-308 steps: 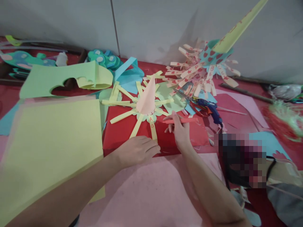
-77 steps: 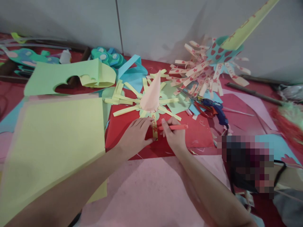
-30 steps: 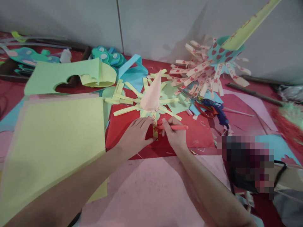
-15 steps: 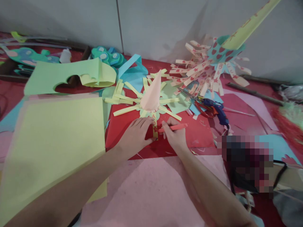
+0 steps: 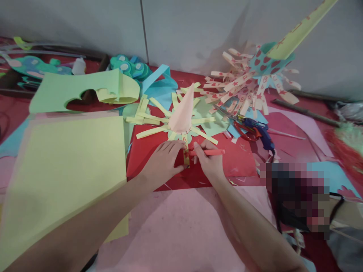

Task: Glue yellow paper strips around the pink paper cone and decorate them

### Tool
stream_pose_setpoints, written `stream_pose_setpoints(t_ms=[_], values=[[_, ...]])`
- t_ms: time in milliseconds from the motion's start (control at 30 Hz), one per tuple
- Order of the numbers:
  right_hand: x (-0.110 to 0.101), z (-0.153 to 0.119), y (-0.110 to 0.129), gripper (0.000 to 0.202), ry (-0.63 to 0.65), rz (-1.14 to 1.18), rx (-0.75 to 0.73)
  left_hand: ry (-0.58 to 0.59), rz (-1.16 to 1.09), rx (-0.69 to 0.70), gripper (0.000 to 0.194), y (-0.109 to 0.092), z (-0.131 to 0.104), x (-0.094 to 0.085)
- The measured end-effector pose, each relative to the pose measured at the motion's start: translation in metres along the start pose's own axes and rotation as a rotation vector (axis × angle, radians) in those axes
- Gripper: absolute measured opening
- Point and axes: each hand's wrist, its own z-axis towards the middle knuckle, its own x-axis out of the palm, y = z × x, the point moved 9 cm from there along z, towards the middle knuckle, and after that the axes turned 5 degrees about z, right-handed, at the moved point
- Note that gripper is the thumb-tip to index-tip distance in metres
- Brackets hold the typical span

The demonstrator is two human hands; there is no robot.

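Observation:
My right hand is closed round a red marker pen, its tip at a red star on a yellow paper strip. A letter A and other red marks run down this strip. My left hand bears on the strip, fingertips near its upper part and thumb at its lower end. The strip is one of several spreading from the foot of a pale pink paper cone, which stands upright on a green scalloped base. Beneath lies a red sheet.
Yellow sheets lie at left, with a green cut-out sheet behind. At right are a blue glue gun, red-handled scissors and a decorated paper piece with strips. A grey wall rises behind.
The pen has tilted slightly in my right hand and lies a little flatter, its tip still at the star. My left hand stays in place.

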Motion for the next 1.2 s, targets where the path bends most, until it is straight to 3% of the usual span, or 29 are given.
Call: stream_pose_setpoints(t_ms=[667, 900, 1200], values=[[-0.004, 0.001, -0.006, 0.034, -0.027, 0.088, 0.046, 0.003, -0.006, -0.011, 0.035, -0.001, 0.000, -0.003], [-0.002, 0.001, 0.002, 0.035, -0.024, 0.011, -0.006, 0.002, -0.004, -0.011, 0.035, -0.001, 0.000, -0.002], [-0.004, 0.001, -0.006, 0.033, -0.013, 0.015, -0.003, -0.004, 0.000, 0.005, 0.038, -0.001, 0.001, -0.001]])
